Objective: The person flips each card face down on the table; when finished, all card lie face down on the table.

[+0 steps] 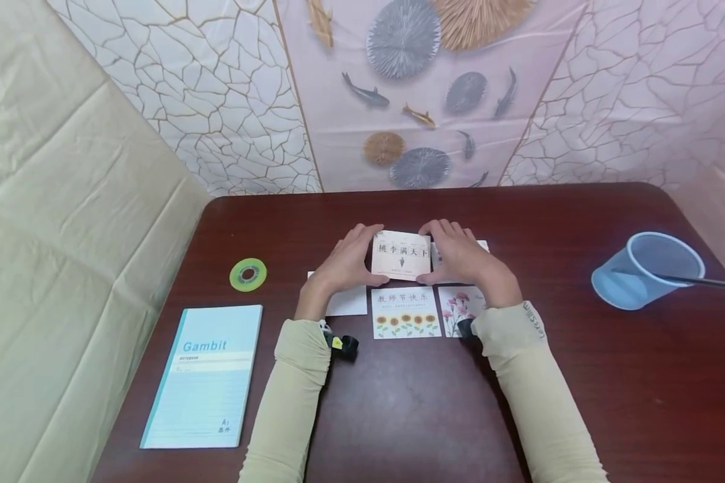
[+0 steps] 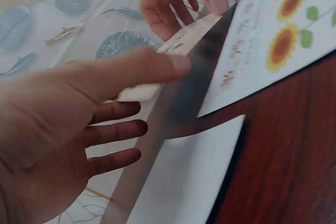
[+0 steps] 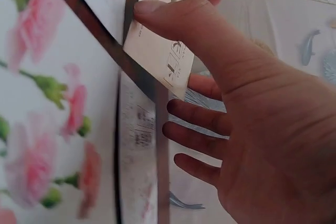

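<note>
Both hands hold a small cream card [image 1: 401, 267] printed with Chinese characters, raised above the table. My left hand [image 1: 343, 263] pinches its left side between thumb and fingers. At the right side, my right hand [image 1: 464, 258] pinches it likewise, its thumb [image 3: 163, 17] across the printed face. Just in front lies a sunflower card [image 1: 406, 322], beside a card with pink flowers [image 1: 453, 310] that the right wrist partly covers. A plain white card [image 1: 349, 303] lies under the left hand. Another printed card [image 3: 137, 161] is partly hidden behind the right hand.
A pale blue notebook [image 1: 205, 382] lies at the left, with a green ring-shaped roll [image 1: 248, 275] behind it. On the right, a translucent blue cup [image 1: 625, 278] lies tilted with a dark stick [image 1: 713, 282] in it. A patterned cloth [image 1: 417, 100] hangs behind the table.
</note>
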Motion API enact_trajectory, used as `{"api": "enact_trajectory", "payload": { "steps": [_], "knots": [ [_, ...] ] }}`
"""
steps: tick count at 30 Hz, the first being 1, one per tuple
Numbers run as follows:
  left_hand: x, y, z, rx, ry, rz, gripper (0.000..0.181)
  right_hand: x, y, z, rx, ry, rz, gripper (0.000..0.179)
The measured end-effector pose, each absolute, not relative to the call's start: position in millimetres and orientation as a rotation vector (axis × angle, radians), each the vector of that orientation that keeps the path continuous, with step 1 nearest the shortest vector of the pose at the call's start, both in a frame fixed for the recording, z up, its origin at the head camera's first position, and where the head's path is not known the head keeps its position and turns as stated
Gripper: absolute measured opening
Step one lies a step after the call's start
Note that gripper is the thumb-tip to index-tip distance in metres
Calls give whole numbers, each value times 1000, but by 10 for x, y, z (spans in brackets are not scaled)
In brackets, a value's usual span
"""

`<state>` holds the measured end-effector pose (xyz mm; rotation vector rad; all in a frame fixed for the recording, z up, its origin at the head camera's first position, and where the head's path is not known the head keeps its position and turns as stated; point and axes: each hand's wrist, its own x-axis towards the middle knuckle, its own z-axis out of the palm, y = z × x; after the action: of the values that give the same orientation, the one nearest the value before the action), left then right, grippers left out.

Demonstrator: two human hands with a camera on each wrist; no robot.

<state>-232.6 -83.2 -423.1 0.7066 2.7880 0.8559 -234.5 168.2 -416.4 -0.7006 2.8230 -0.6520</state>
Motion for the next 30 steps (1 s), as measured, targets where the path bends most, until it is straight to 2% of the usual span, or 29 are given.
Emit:
{"api": "enact_trajectory", "payload": {
  "steps": [5,10,15,21,27,30],
  "knots": [
    [-2309,-902,-4211,729,2797,932,98,-2330,1676,-4114,-722,2842,-614,96],
    [-2289,-881,-4185,756,2899,775,96,-2312,1616,-4085,-788,2839,-648,93],
    [-2271,-784,-4133,886,2961,622,96,-2294,1554,-4067,-881,2845,-693,93],
    [-2269,-785,-4094,881,2986,672,93,-2293,1589,-4060,-875,2863,-703,97],
    [-2253,-723,-4088,929,3008,641,93,-2286,1550,-4014,-1037,2850,-805,94],
    [-2241,-684,-4087,956,3017,616,94,-2278,1536,-3991,-1031,2840,-840,98]
  ]
}}
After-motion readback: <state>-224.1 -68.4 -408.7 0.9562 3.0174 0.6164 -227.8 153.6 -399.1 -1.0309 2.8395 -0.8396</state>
